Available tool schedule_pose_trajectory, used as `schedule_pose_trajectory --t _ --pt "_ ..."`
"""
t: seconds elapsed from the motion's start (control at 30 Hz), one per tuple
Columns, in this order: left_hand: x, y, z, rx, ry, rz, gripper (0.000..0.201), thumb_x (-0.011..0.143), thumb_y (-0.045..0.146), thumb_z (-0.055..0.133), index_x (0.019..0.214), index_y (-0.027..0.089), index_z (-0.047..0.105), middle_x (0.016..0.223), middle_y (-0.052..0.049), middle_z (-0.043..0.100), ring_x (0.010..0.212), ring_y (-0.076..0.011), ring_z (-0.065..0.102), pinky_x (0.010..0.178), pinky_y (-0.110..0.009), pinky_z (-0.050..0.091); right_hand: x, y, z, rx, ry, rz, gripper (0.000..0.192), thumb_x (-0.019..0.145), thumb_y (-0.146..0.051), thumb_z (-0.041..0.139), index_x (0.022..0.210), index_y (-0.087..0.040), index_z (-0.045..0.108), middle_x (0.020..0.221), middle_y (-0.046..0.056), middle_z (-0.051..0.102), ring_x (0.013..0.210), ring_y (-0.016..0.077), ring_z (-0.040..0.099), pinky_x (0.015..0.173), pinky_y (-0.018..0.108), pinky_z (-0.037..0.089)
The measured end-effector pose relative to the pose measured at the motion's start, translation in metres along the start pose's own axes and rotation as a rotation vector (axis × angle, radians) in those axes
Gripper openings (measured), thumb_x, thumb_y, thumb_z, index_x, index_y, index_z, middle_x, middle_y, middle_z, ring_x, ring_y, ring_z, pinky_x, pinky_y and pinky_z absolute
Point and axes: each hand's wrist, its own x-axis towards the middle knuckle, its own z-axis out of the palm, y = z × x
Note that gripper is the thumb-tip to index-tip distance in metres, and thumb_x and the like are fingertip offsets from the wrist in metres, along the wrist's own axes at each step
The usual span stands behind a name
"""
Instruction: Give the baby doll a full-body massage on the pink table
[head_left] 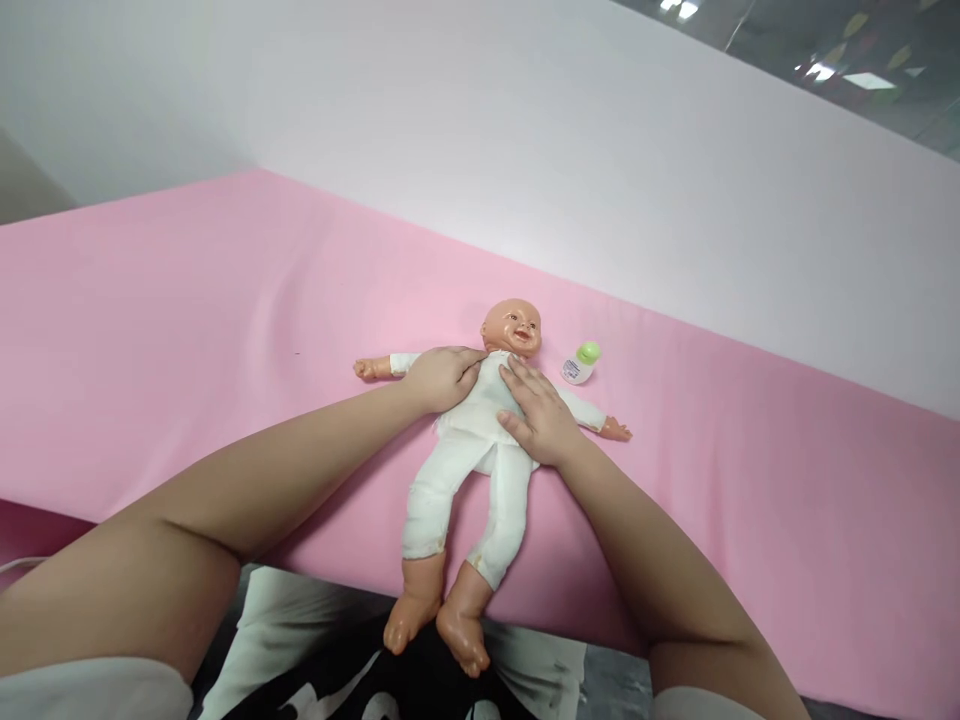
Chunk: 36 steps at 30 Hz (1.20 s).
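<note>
Bottle [580, 364] label unreadable beside doll [480, 440] under hands.

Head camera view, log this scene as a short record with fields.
surface: pink cloth-covered table
main item: plastic baby doll in white cloth suit, lying face up, feet over the near edge
left hand: flat on doll's chest
right hand: flat on doll's chest
nearby: small white bottle with green cap, beside doll's head

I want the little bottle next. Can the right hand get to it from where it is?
Probably yes. The right hand lies flat on the doll, and the bottle lies just beyond it beside the doll's head, with only bare pink cloth in between.
</note>
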Motion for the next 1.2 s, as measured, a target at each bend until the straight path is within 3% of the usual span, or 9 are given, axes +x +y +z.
schedule_pose_trajectory --t 0.2,0.3,0.53,0.67,0.77,0.9,1.03,1.2 --pt "-0.001 -0.004 0.006 0.154 -0.004 -0.019 0.052 0.110 0.037 0.029 0.125 0.018 0.074 0.127 -0.013 0.079 0.119 -0.0305 0.074 0.111 -0.049 0.051 -0.007 0.007 0.009 -0.030 0.040 0.138 0.081 0.109 -0.059 0.042 0.172 -0.010 0.029 0.178 0.021 0.031 0.167 0.0331 0.030 0.135 0.056 0.028" --pt "-0.009 -0.007 0.006 0.287 -0.005 -0.027 0.050 0.111 0.037 0.029 0.115 0.017 0.074 0.116 -0.018 0.079 0.112 -0.0330 0.074 0.114 -0.054 0.045 -0.017 0.013 0.011 -0.085 0.052 0.165 0.080 0.110 -0.057 0.039 0.171 -0.007 0.029 0.175 0.022 0.038 0.163 0.0331 0.035 0.133 0.054 0.031" --pt "-0.027 -0.019 -0.008 0.470 -0.023 -0.134 0.047 0.109 0.037 0.032 0.113 0.016 0.074 0.110 -0.018 0.079 0.112 -0.0340 0.072 0.126 -0.062 0.026 -0.056 0.031 0.004 -0.348 0.043 0.315 0.064 0.111 -0.046 0.040 0.161 -0.006 0.049 0.162 0.023 0.056 0.150 0.0364 0.050 0.128 0.054 0.034" --pt "-0.033 -0.034 -0.018 0.543 -0.064 -0.124 0.049 0.108 0.048 0.036 0.124 0.019 0.073 0.119 -0.019 0.077 0.128 -0.0396 0.064 0.129 -0.067 0.016 -0.070 0.045 -0.011 -0.424 0.003 0.461 0.060 0.109 -0.038 0.043 0.162 -0.009 0.049 0.157 0.022 0.061 0.145 0.0374 0.055 0.125 0.057 0.036" --pt "-0.033 -0.047 -0.026 0.491 -0.101 -0.177 0.053 0.107 0.057 0.041 0.136 0.024 0.071 0.137 -0.018 0.072 0.144 -0.0437 0.051 0.129 -0.072 0.009 -0.075 0.059 -0.026 -0.338 -0.084 0.583 0.064 0.110 -0.044 0.043 0.166 -0.014 0.044 0.159 0.021 0.059 0.143 0.0370 0.058 0.120 0.054 0.044" --pt "-0.028 -0.070 -0.039 0.386 -0.123 -0.275 0.063 0.100 0.066 0.051 0.146 0.026 0.066 0.155 -0.017 0.062 0.155 -0.0485 0.038 0.128 -0.077 0.005 -0.089 0.084 -0.044 -0.279 -0.127 0.726 0.070 0.107 -0.053 0.049 0.168 -0.019 0.043 0.168 0.020 0.049 0.153 0.0395 0.051 0.121 0.055 0.044" --pt "-0.026 -0.094 -0.047 0.369 -0.085 -0.387 0.066 0.096 0.062 0.056 0.149 0.022 0.060 0.161 -0.020 0.056 0.152 -0.0465 0.043 0.127 -0.074 0.018 -0.100 0.106 -0.053 -0.210 -0.095 0.766 0.068 0.106 -0.047 0.051 0.167 -0.020 0.045 0.168 0.016 0.052 0.152 0.0372 0.053 0.121 0.053 0.046" --pt "-0.022 -0.105 -0.048 0.307 -0.069 -0.544 0.064 0.088 0.074 0.059 0.120 0.018 0.068 0.138 -0.021 0.069 0.131 -0.0437 0.062 0.112 -0.056 0.046 -0.097 0.112 -0.053 -0.167 -0.042 0.736 0.057 0.103 -0.033 0.051 0.159 -0.023 0.058 0.156 0.011 0.065 0.139 0.0342 0.065 0.115 0.050 0.053"
